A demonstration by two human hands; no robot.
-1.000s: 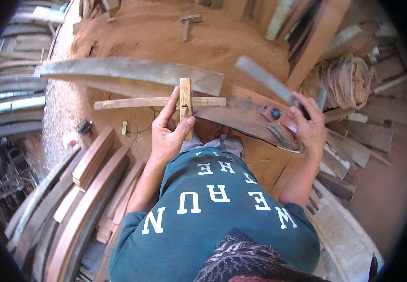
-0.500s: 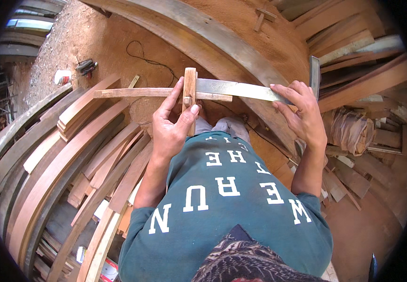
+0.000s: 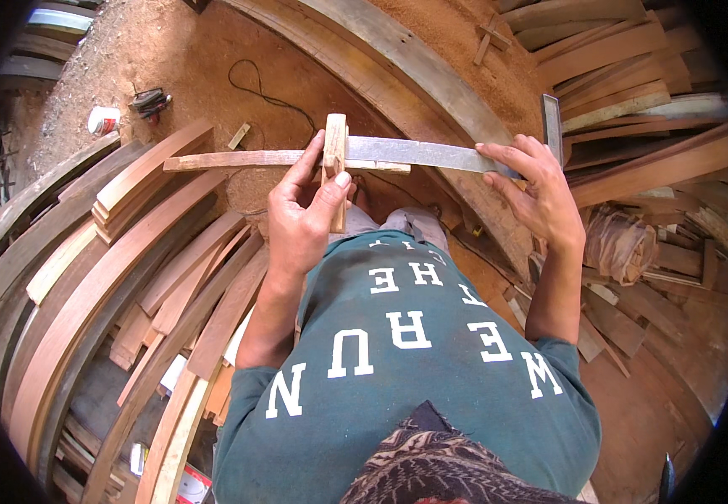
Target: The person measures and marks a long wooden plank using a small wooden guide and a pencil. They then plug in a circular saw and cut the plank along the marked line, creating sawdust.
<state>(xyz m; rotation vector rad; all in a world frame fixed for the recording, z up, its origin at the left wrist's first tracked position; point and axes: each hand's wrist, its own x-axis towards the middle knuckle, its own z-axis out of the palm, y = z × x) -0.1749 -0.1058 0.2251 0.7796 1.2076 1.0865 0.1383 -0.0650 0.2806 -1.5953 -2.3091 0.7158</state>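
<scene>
My left hand [image 3: 303, 206] is closed round a wooden marking gauge. Its upright head block [image 3: 335, 134] stands between thumb and fingers, and its long thin beam [image 3: 238, 159] runs out to the left and a little past the block to the right. A metal carpenter's square is pinched by my right hand [image 3: 540, 189]. The square's flat blade [image 3: 414, 153] lies along the beam's right part, its end against the head block. The other leg [image 3: 552, 126] of the square rises beyond my right fingers.
Curved wooden planks [image 3: 112, 311] are stacked at my left. A large curved timber [image 3: 397, 59] crosses in front of me. Boards [image 3: 607, 59] and offcuts lie at the right, near a wrapped bundle [image 3: 620, 244]. A white tub [image 3: 104, 120], a dark power tool [image 3: 150, 102] and a cable [image 3: 263, 94] rest on the sawdust-covered ground.
My view has shifted slightly, so the surroundings sit a little differently. Both hands keep their hold, with the square's blade still at the gauge's head block.
</scene>
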